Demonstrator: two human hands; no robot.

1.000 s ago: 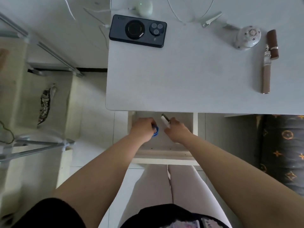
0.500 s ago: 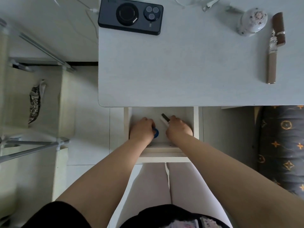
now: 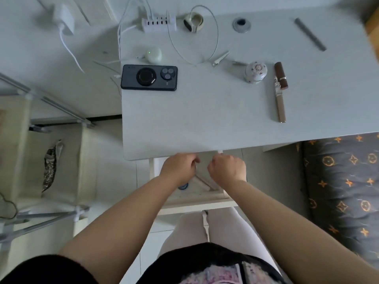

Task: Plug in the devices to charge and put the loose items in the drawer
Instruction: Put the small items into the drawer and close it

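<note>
Across the upper half of the view spreads the white desk (image 3: 205, 119), its far right corner cut off by the frame. Below its front edge the open drawer (image 3: 196, 197) juts toward the person's lap, most of its inside hidden by the two forearms. Both hands hover over the drawer at the desk edge: the left hand (image 3: 178, 168) is curled loosely with nothing visible in it, and the right hand (image 3: 227, 168) is curled likewise, though whether either holds something small I cannot tell, since the fingers fold under and blur. On the drawer floor a blue ring-shaped item (image 3: 183, 186) peeks out beneath the left wrist, and a pale stick-like item (image 3: 203, 182) lies between the hands, only partly seen. On the desk lie the dark phone (image 3: 149, 77) face down with a cable at its left end, the brown lipstick tube (image 3: 281, 77), a slim tan stick (image 3: 280, 103), a small round floral pot (image 3: 256, 72), a metal hair clip (image 3: 220, 58), the white earbud case (image 3: 153, 54) and the white charging hub (image 3: 159, 23).
</note>
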